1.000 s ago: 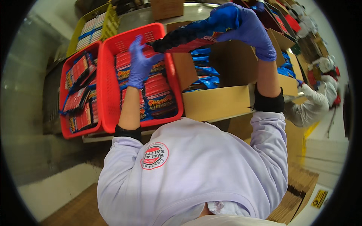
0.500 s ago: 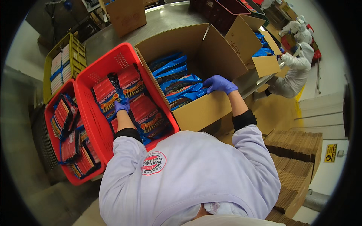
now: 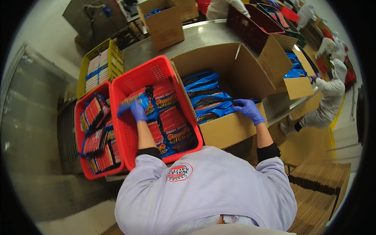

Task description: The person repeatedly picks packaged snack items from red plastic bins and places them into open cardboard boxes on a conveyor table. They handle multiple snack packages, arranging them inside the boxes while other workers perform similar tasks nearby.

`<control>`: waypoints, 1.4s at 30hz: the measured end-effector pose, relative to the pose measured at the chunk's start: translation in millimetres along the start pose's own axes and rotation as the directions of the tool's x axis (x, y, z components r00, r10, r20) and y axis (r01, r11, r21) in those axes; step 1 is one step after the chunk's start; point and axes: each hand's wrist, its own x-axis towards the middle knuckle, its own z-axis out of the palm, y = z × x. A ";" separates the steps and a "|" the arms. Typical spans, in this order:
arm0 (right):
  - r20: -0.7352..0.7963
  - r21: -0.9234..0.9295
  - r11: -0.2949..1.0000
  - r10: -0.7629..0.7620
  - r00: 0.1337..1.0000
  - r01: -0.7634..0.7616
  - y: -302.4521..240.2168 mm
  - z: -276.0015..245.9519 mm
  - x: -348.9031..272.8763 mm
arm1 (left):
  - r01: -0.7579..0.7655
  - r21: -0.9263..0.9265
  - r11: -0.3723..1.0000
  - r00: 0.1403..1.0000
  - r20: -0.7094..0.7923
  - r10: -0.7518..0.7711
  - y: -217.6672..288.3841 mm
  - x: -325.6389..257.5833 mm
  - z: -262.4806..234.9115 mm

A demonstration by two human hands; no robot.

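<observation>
My left hand (image 3: 138,111), in a purple glove, is closed on a pack of red sausages (image 3: 141,98) in blue and black wrapping. The pack is lifted and tilted at the left side of a red plastic basket (image 3: 169,66), slightly blurred. Several more sausage packs (image 3: 174,121) lie below it in the basket. On the right stands an open cardboard box (image 3: 231,131) partly filled with upright blue packs (image 3: 209,100). My right hand (image 3: 250,111), also gloved, curls its fingers over the box's near edge, beside the nearest packs.
A second red basket (image 3: 80,152) of sausage packs stands at the left, with a yellow-green crate (image 3: 117,68) behind it. Another open box (image 3: 299,88) and a co-worker (image 3: 331,94) are at the right. Stacked flat cardboard (image 3: 317,196) stands near my right side.
My left hand has raised a sausage pack from the basket's contents and moved toward the basket's left wall. My right hand stays at the box edge. The whole view has shifted.
</observation>
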 end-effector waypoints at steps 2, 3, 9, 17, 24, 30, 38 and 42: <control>0.025 0.216 0.975 0.049 0.998 -0.054 -15.4 7.2 10.1 | -0.213 0.058 0.975 0.969 0.137 0.204 57.9 31.9 -26.6; 0.012 0.279 0.960 -0.022 1.000 0.017 -31.8 11.0 18.8 | -0.356 0.107 0.928 0.905 0.289 0.314 78.7 41.8 -41.5; -0.125 0.493 0.747 -0.447 0.886 0.447 -157.5 -5.0 36.5 | -0.172 -0.064 0.983 0.726 0.666 0.170 306.5 -84.8 -33.4; -0.467 0.015 0.436 -0.792 0.392 0.900 -201.9 -55.5 38.4 | -0.844 -0.021 0.535 0.238 0.880 0.411 402.6 -159.3 84.2; -0.278 -0.490 0.620 -0.778 0.564 0.613 -122.1 -100.8 55.0 | -0.661 -0.277 0.697 0.265 0.783 0.563 229.8 -213.3 186.6; 0.616 -0.694 0.393 -0.110 0.780 0.603 -19.2 -38.9 85.1 | -0.549 -0.006 0.836 0.371 0.894 0.250 79.1 -242.6 217.8; 0.594 -0.657 0.606 0.048 0.803 0.449 49.6 -5.3 128.7 | -0.613 0.143 0.777 0.409 0.899 0.158 135.2 -235.9 187.3; 0.554 -0.530 0.818 0.136 0.821 0.223 22.7 -23.8 114.3 | -0.034 -0.178 0.983 0.608 0.778 0.161 215.8 -211.7 90.7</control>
